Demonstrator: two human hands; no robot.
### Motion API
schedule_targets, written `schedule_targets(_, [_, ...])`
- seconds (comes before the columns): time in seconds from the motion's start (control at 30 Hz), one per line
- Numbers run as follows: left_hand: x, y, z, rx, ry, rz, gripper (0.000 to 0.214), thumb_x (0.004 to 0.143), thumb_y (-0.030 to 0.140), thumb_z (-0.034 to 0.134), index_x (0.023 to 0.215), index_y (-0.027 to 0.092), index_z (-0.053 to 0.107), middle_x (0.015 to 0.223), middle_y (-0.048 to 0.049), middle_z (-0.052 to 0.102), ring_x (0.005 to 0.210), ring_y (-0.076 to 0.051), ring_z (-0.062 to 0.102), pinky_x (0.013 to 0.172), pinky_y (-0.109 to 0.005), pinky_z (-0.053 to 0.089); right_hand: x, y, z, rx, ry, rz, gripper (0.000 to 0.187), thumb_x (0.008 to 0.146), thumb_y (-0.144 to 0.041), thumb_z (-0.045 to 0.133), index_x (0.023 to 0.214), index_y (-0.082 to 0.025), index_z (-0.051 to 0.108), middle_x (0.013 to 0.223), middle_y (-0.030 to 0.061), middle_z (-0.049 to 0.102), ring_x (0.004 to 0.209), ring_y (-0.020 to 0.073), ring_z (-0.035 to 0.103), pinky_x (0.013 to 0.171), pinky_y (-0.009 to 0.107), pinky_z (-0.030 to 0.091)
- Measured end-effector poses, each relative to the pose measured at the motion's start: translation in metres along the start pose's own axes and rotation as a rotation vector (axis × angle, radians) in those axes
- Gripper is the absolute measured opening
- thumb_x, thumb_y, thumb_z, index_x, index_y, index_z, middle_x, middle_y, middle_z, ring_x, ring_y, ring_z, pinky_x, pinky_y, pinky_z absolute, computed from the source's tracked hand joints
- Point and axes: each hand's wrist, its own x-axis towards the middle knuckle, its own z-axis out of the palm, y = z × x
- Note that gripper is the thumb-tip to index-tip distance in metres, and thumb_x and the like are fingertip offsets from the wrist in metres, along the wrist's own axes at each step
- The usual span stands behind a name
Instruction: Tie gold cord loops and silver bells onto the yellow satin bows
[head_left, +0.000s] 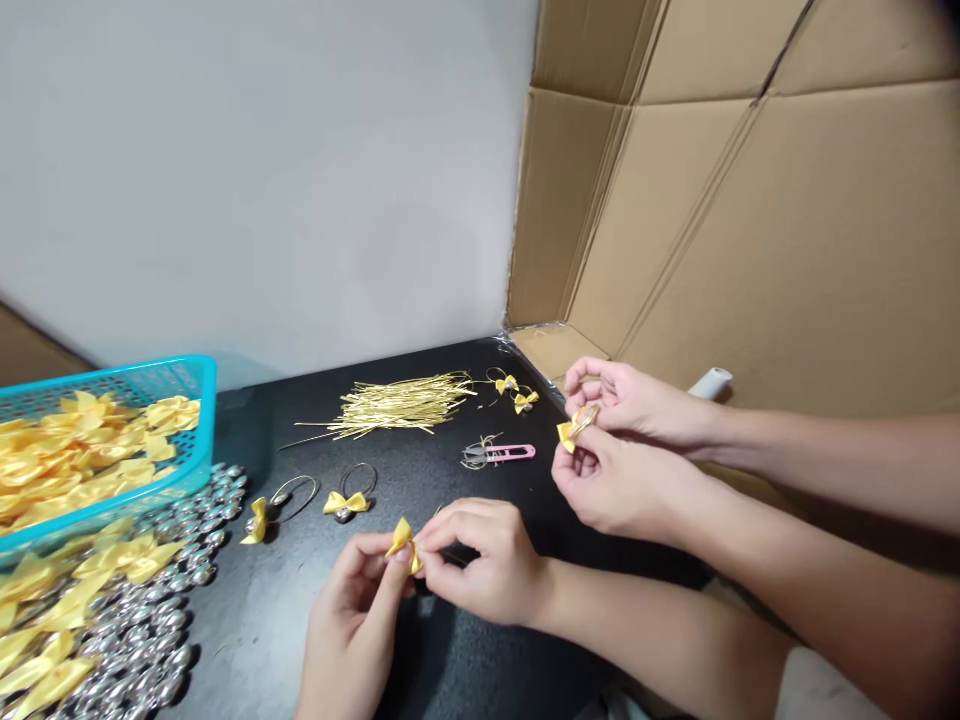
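Observation:
My left hand (352,610) is closed, pinching a yellow ribbon bow (403,540) between thumb and fingers. Right beside it, my right hand (480,560) pinches at the bow's edge, where bits of thin gold wire show by the fingertips; most of that wire is hidden. Past my hands lie two finished-looking pieces: a yellow bow with a silver bead and wire loop (346,503), and another such bow (256,522) on its side. Pink-handled thread snips (499,454) rest among wire scraps. Behind them is a bundle of gold wires (401,405).
A turquoise basket (211,420) of yellow bows stands at left. Silver beads (161,610) and loose bows (52,670) lie before it. At right, another person's hands (622,440) hold a looped bow. Two small bows (525,401) sit near cardboard (787,250).

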Motion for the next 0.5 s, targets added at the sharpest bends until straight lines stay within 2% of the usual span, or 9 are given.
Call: schedule_targets(0.5, [-0.0009,0.0000,-0.0004,-0.010,0.018,-0.016,0.033,0.068,0.048,0.075,0.076,0.018,0.064,0.059,0.0004,0.064,0.052,-0.013,0.056,0.051,-0.020,0.050,0.0000,-0.0002,-0.0011,-0.014,-0.033,0.018,0.012,0.080,-0.014,0.060,0.069,-0.019,0.060,0.071,0.0038,0.075,0.067,0.0125,0.072,0.068,0.021,0.057])
